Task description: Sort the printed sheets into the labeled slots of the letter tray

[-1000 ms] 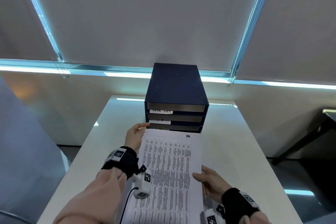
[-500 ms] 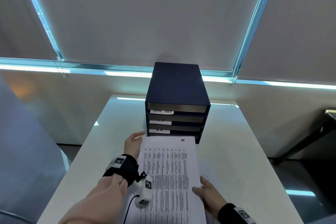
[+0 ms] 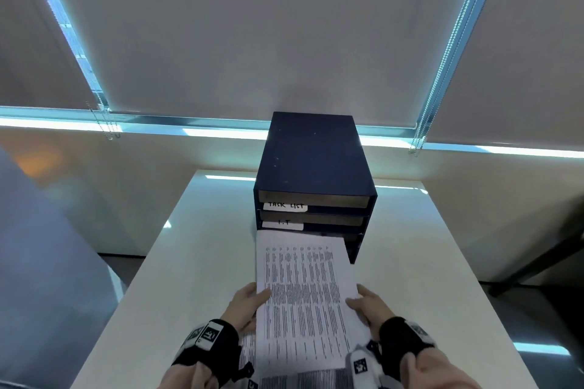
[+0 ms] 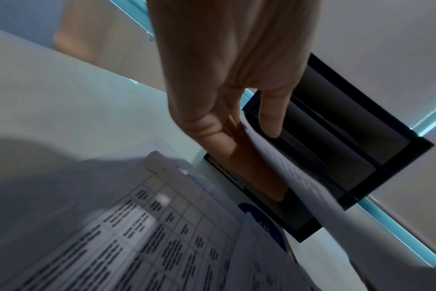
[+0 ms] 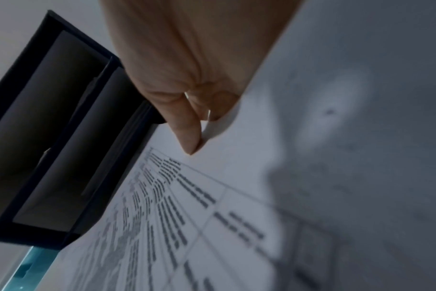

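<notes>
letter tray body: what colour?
Dark navy blue letter tray, with white handwritten slot labels. Head view shows it best.

A: Where's the free room here?

B: Mostly the sides. The bench (image 3: pixel 196 262) has bare surface along its left edge and right edge, either side of the letter tray (image 3: pixel 313 155), which sits against the far edge, mid-width.

A: And the middle?

B: Blocked. The printed sheet (image 3: pixel 303 287) runs from the near edge up to the tray's lower slots, covering them. Left hand (image 3: pixel 245 305) and right hand (image 3: pixel 368 305) sit on its two sides. The top two slots, labelled TASK LIST and I.T, stay uncovered.
</notes>
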Motion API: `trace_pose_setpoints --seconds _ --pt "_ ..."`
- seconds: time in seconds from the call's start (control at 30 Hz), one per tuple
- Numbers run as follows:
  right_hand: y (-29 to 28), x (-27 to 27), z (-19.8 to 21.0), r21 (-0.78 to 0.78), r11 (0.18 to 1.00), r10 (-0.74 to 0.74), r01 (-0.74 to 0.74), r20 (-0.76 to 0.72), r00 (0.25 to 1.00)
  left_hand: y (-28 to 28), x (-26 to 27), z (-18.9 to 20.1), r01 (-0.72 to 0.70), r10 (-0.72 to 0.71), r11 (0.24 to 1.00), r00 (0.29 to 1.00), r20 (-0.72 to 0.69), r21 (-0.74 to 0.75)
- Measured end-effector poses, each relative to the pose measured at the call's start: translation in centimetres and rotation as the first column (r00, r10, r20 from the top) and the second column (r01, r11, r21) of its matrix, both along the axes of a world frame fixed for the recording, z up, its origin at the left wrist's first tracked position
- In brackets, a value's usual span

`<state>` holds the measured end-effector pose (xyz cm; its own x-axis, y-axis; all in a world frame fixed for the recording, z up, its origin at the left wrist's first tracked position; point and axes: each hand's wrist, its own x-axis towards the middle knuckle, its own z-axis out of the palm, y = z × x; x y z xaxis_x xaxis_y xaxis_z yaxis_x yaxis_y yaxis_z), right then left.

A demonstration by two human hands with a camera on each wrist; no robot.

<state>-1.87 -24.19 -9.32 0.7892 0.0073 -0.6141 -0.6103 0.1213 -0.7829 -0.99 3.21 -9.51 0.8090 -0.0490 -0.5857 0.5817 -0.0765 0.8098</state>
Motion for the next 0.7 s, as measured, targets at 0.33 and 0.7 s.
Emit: trace_pose_setpoints --seconds 0.33,0.7 --pt "-1.9 4.3 -2.1 -0.066 0.99 -0.126 0.124 -0.025 0.992 -1.8 1.1 0.1 0.117 -0.128 0.984 0.989 -0.076 -0.132" --pt "-1.1 6.5 -1.3 -0.014 0.996 -0.089 0.09 0.022 0.996 -2.5 1.9 -0.7 0.123 -0.124 0.988 0.992 -0.011 -0.094"
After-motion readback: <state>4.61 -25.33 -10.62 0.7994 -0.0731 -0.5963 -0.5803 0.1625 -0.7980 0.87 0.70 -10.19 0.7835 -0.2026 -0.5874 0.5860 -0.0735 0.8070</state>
